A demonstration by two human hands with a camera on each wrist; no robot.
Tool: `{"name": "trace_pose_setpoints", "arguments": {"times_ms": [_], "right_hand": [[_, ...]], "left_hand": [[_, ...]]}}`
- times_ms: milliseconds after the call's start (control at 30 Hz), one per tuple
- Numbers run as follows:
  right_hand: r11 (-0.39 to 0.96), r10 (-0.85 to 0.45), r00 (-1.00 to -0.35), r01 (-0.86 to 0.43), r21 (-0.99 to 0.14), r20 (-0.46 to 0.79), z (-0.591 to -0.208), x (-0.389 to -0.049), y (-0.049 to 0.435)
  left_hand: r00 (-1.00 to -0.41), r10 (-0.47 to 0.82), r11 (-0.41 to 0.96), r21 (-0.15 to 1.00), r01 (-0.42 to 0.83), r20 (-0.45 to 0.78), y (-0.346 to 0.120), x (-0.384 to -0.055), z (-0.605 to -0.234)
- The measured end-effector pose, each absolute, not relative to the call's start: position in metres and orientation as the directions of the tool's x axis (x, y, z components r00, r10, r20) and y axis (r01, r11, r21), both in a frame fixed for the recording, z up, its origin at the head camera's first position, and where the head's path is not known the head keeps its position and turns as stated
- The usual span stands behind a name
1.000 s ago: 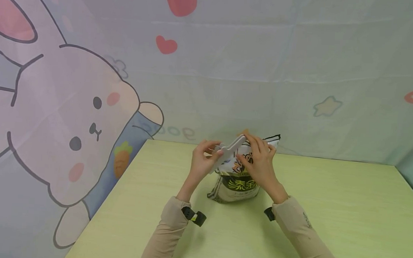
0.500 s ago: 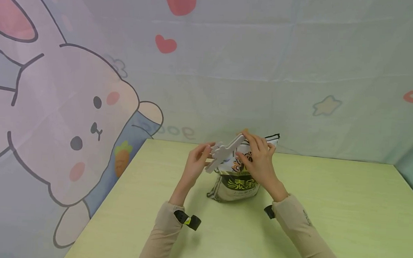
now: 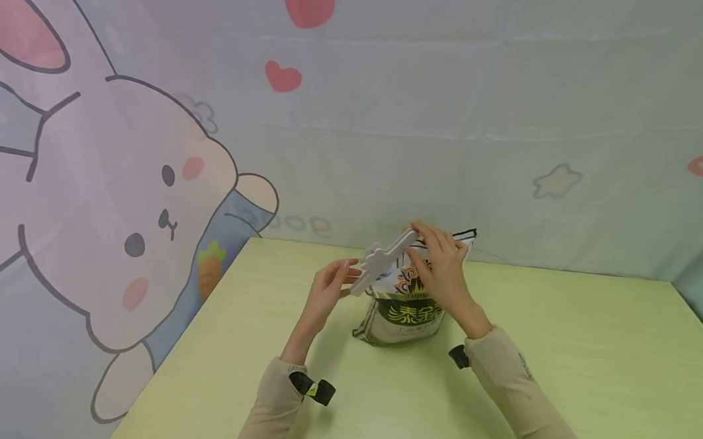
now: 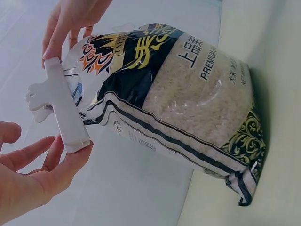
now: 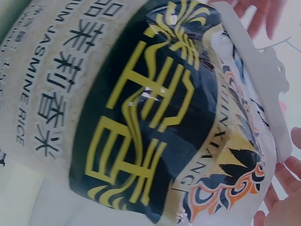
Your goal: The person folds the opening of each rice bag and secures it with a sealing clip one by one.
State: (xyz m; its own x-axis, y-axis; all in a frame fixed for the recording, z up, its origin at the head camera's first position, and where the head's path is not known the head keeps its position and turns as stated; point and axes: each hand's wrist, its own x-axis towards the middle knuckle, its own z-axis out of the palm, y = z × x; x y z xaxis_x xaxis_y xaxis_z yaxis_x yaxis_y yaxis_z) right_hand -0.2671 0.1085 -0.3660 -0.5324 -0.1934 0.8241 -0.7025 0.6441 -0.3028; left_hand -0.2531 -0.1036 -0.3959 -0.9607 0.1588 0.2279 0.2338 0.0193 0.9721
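A white sealing clip (image 3: 380,261) sits slanted across the gathered top of a bag of rice (image 3: 409,312), which stands on the table. My right hand (image 3: 446,271) pinches the clip's upper right end together with the top of the bag. At the clip's lower left end is my left hand (image 3: 322,289), fingers loosely bent, its thumb away from the clip. The left wrist view shows left fingertips (image 4: 83,153) right at that end of the clip (image 4: 63,106). Across the bag's front (image 5: 136,94), the right wrist view shows jasmine rice printing.
A pale yellow-green table (image 3: 576,364) extends around the bag. Behind it hangs a backdrop cloth (image 3: 404,116) printed with a rabbit (image 3: 119,214), hearts and a star. Both wrists wear black straps (image 3: 313,388) over beige sleeves.
My left hand has drawn back left and slightly down, loosening its grip on the clip, so more of the clip shows. The right hand and bag have barely moved.
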Motion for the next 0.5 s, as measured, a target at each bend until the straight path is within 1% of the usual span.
{"name": "trace_pose_setpoints", "arguments": {"times_ms": [167,300,500], "right_hand": [[0.622,-0.199,-0.580,-0.698,-0.355,0.790,-0.360,-0.266,0.108],[0.626,-0.206,-0.607,-0.685,-0.373,0.768,-0.358,-0.267,0.109],[0.626,-0.199,-0.640,-0.666,-0.406,0.742,-0.355,-0.267,0.109]], "left_hand": [[-0.960,0.177,-0.005,0.976,0.219,0.216,-0.108,-0.250,-0.404],[-0.959,0.205,-0.029,0.980,0.195,0.197,-0.110,-0.247,-0.409],[-0.956,0.222,0.019,0.979,0.201,0.192,-0.109,-0.246,-0.418]]}}
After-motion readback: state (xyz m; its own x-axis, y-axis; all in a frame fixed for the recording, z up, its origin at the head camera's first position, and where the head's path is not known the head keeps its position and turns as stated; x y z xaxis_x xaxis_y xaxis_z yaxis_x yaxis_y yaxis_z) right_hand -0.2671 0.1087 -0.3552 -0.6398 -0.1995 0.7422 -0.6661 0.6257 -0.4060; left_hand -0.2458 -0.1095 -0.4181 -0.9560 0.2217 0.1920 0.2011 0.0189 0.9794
